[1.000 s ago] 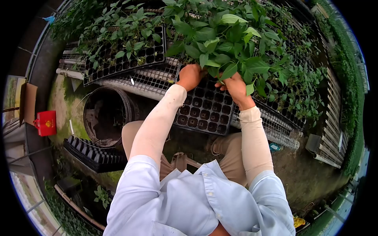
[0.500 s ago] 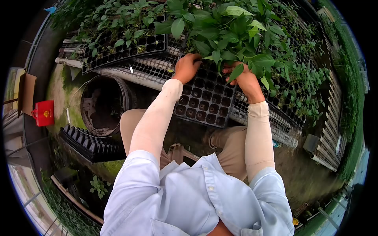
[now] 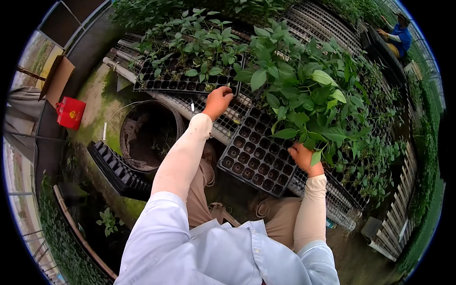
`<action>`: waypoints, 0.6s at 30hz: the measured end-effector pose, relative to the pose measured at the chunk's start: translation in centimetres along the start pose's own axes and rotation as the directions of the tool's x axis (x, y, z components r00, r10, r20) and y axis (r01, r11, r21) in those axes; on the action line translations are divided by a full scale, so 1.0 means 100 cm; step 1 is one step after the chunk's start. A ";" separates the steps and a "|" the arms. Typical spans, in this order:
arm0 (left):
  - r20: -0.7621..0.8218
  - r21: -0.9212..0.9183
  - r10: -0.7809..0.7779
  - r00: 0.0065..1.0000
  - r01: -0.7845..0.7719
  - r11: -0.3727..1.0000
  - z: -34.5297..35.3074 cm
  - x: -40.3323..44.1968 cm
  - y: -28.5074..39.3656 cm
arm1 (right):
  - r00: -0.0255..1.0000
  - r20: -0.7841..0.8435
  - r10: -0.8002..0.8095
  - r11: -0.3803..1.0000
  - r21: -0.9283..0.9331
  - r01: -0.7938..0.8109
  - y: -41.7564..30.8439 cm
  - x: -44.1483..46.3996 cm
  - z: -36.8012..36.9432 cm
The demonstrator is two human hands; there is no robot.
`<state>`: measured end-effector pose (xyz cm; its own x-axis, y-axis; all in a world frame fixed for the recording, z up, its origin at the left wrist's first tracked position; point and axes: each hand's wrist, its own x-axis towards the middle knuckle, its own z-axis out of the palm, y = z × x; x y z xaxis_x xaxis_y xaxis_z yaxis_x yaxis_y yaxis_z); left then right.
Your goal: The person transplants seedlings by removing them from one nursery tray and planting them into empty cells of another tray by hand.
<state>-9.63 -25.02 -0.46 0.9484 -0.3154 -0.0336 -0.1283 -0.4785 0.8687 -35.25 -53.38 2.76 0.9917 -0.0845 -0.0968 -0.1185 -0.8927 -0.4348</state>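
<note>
My left hand [image 3: 219,102] is at the near right corner of the left seedling tray [image 3: 187,86]. Its fingers are curled together, and whatever may be between them is hidden. My right hand [image 3: 306,159] lies low on the right, beside the right edge of the black cell tray [image 3: 256,164]. It is closed around the lower part of a leafy bunch of seedlings [image 3: 308,102], whose leaves spread above it and partly cover the fingers. The near cells of the black tray hold no plants. Small seedlings [image 3: 204,70] stand in the left tray.
A round dark bucket [image 3: 151,137] stands on the left, with stacked black trays [image 3: 116,171] before it. Farther left is a red box [image 3: 71,113]. The trays rest on a mesh bench with a pale pipe [image 3: 124,71]. A person in blue [image 3: 401,39] is at the far right.
My left hand has moved left, from the black cell tray to the left tray's corner. My right hand and the leafy bunch have come slightly nearer me. The view has shifted.
</note>
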 end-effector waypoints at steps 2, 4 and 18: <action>0.040 0.020 -0.082 0.996 0.081 0.997 -0.014 0.004 -0.011 | 0.993 0.097 0.061 0.997 0.049 -0.066 -0.008 0.001 -0.007; 0.039 0.138 -0.093 0.995 0.087 0.987 -0.020 0.007 -0.038 | 0.987 0.136 0.091 0.992 0.075 -0.101 -0.011 0.001 -0.005; 0.099 -0.935 -0.650 0.754 0.294 0.199 -0.001 0.037 -0.078 | 0.966 0.255 0.030 1.000 -0.006 -0.030 -0.057 0.017 -0.002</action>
<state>-5.09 -22.37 -7.27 0.7692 -0.0080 -0.6390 0.5249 0.5783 0.6246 -32.85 -48.53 5.22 0.9422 0.0044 -0.3351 -0.1474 -0.8926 -0.4261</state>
